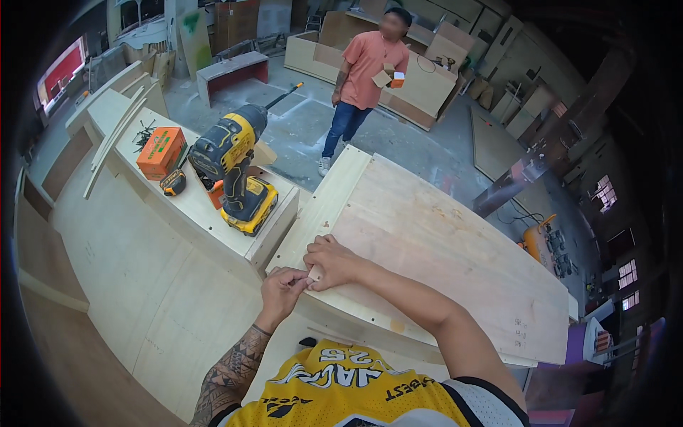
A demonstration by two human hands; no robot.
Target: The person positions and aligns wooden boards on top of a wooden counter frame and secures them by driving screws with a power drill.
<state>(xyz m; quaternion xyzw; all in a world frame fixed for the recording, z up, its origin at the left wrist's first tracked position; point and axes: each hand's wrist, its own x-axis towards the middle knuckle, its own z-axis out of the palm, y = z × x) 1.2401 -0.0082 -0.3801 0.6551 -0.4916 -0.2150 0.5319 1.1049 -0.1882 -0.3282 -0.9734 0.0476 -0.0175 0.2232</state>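
Note:
My two hands meet at the near corner of a plywood panel [427, 228]. My right hand [334, 262] is closed around a small pale piece of wood [316, 273], its knuckles above the panel's edge. Beside it, my left hand [283, 290] has its fingertips pinched together against the lower end of that piece; anything tiny between them is hidden. A black and yellow cordless drill [235, 160] stands upright on its battery on the wooden box top beyond my left hand, its long bit pointing away.
Behind the drill are a tape measure [173, 183], an orange box [161, 152], loose screws [144, 135] and thin wood strips [114, 146]. A person [370, 71] holding an open carton stands across the panel. A metal post [526, 171] and yellow compressor [538, 242] are at right.

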